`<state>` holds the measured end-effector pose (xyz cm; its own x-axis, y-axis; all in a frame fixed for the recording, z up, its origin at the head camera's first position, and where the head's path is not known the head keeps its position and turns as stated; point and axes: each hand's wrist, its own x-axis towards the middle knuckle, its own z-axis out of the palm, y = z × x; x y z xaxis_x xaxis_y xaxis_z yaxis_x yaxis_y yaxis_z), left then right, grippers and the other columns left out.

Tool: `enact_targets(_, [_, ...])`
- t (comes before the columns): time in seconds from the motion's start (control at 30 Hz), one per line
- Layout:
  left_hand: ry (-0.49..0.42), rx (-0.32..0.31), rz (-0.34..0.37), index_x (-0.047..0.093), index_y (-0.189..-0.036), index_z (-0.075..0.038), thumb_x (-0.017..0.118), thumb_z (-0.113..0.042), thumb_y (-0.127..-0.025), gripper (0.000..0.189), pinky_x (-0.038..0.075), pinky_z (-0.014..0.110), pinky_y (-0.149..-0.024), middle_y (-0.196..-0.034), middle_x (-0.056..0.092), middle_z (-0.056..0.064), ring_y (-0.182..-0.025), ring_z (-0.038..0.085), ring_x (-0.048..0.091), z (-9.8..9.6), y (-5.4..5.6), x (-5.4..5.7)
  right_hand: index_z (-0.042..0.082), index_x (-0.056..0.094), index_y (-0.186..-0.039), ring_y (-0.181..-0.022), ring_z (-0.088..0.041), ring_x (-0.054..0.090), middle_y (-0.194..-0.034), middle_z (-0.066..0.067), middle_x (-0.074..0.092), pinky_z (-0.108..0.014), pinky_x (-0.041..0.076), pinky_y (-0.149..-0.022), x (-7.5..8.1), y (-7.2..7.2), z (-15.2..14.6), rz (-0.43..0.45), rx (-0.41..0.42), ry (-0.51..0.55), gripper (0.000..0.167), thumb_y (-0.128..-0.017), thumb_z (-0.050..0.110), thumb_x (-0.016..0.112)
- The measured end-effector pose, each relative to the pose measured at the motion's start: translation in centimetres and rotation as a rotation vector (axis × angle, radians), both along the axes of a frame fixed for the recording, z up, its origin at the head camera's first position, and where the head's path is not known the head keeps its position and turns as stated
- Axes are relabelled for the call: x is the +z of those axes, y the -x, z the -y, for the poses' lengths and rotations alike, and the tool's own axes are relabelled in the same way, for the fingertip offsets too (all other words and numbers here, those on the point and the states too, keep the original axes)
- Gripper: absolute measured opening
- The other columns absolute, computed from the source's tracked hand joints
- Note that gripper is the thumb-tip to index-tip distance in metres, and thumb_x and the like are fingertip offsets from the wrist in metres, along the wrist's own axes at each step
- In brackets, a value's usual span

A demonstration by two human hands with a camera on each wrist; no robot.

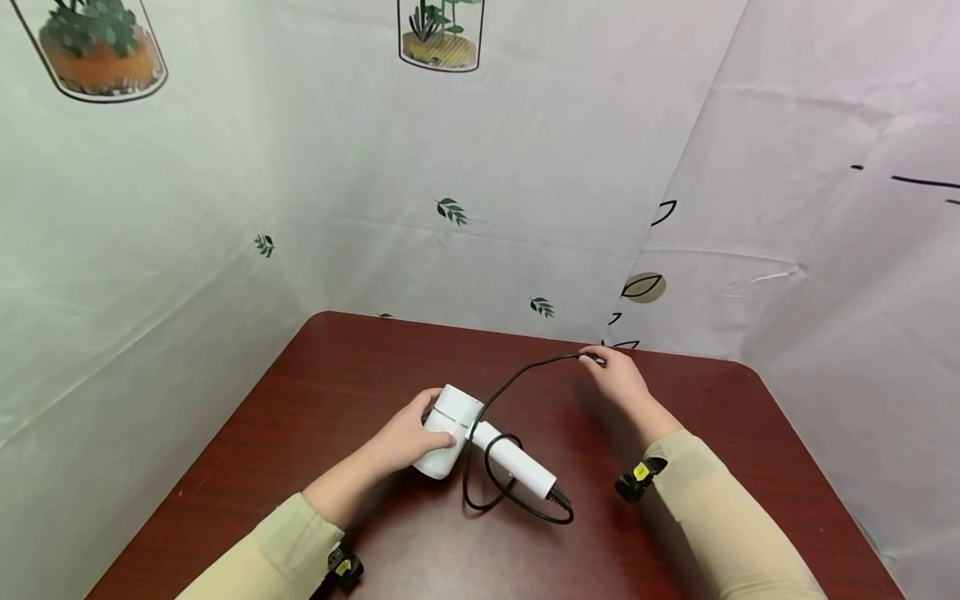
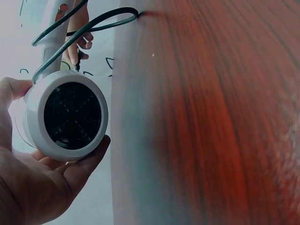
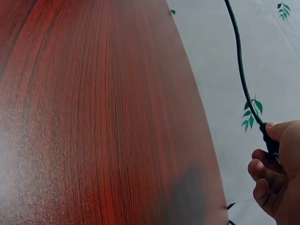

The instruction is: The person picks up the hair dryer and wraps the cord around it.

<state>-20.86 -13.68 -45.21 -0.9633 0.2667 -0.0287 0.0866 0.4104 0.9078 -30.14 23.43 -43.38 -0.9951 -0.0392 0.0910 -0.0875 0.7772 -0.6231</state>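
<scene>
A white hair dryer [image 1: 517, 460] with a black cord is at the middle of the table. My left hand [image 1: 408, 435] grips its thick barrel, thumb on top and fingers round the far side. In the left wrist view the dark round grille [image 2: 72, 116] at one end of the barrel faces the camera. The handle points to the lower right, and the cord [image 1: 491, 497] loops round it. Off to the right, my right hand [image 1: 618, 377] pinches the cord's plug end [image 3: 269, 138] between thumb and fingers, above the table's far side. The plug's prongs are mostly hidden.
The dark red wooden table [image 1: 360, 358] has rounded far corners. White cloth [image 1: 525, 167] printed with leaves and potted plants hangs behind it and along both sides. A small black device [image 1: 641, 479] is strapped at each wrist.
</scene>
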Motion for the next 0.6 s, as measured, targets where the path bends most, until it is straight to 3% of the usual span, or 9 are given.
enact_targets(0.23, [-0.011,-0.065,0.007,0.039,-0.146,-0.004,0.075,-0.009,-0.074,0.08,0.053,0.035,-0.07,-0.117,0.061,0.014,-0.088,0.02,0.062,0.2,0.0,0.0,0.015,0.059,-0.136,-0.127,-0.038,0.052,-0.152,-0.019,0.041,-0.057,0.044,-0.099,-0.2,0.3,-0.8,0.012,-0.019,0.005,0.04,-0.103,0.036,0.052])
enact_targets(0.6, [0.011,-0.117,0.015,0.038,-0.146,-0.004,0.073,-0.011,-0.075,0.079,0.053,0.035,-0.069,-0.112,0.061,0.012,-0.086,0.02,0.062,0.5,0.0,-0.1,0.012,0.057,-0.138,-0.125,-0.04,0.052,-0.148,-0.02,0.046,-0.057,0.042,-0.099,-0.8,0.5,-2.1,0.003,-0.052,-0.038,0.041,-0.104,0.034,0.051])
